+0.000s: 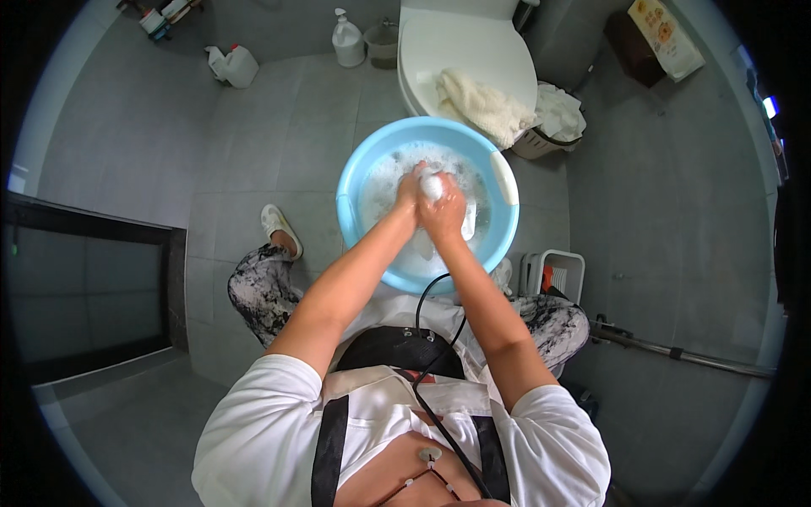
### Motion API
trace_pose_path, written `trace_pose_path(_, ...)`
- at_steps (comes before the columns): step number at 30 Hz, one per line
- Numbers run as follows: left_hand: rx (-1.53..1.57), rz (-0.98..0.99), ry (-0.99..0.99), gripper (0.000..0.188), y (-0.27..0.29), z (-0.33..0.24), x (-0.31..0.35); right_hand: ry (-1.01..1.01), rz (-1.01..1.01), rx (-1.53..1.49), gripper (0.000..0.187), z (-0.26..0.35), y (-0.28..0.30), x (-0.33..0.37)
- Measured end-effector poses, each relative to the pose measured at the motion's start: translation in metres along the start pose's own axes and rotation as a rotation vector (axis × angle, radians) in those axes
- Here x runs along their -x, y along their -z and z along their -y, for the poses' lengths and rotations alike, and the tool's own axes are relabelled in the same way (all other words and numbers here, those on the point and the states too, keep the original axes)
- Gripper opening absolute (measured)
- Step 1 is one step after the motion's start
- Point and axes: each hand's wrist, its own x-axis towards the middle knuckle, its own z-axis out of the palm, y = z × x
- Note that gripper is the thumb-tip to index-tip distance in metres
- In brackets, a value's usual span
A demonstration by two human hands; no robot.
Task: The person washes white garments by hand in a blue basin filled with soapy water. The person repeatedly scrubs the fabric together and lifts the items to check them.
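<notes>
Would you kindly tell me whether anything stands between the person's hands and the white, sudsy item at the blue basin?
Nothing visible does: the left hand and right hand meet directly around the white, sudsy item.

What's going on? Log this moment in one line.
left hand, right hand: together over blue basin | between them: white sudsy item, kind unclear | toilet lid: cream towel

The round light-blue plastic basin [347, 203] has a white curved grip [504, 177] and holds white soapy foam [383, 181]. The fluffy cloth [480, 103] is cream, the smooth toilet lid [460, 49] white. Loose trousers [256, 291] show black-and-white blotches; the short-sleeved shirt [258, 422] is plain white, the wide straps [329, 452] black, the tiled floor [296, 127] grey.
</notes>
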Motion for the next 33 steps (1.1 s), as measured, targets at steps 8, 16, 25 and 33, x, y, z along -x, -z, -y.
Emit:
trace_pose_path(8, -0.275, 0.025, 0.085, 0.038, 0.0, -0.033, 0.027, -0.415, 0.035, 0.215, 0.043, -0.073, 0.031, -0.048)
trace_pose_path(16, -1.243, 0.059, -0.397, 0.041, 0.081, -0.071, -0.017, -0.12, 0.281, 0.387, 0.04, -0.044, 0.06, -0.059)
trace_pose_path(25, -2.041, 0.007, -0.47, 0.075, 0.048, -0.023, 0.012, 0.175, 0.714, 0.863, 0.058, -0.067, 0.023, -0.024)
trace_pose_path(33, -2.044, -0.027, -0.385, 0.052, 0.063, -0.004, -0.015, -0.116, 0.921, 0.92, 0.039, -0.089, -0.002, -0.024)
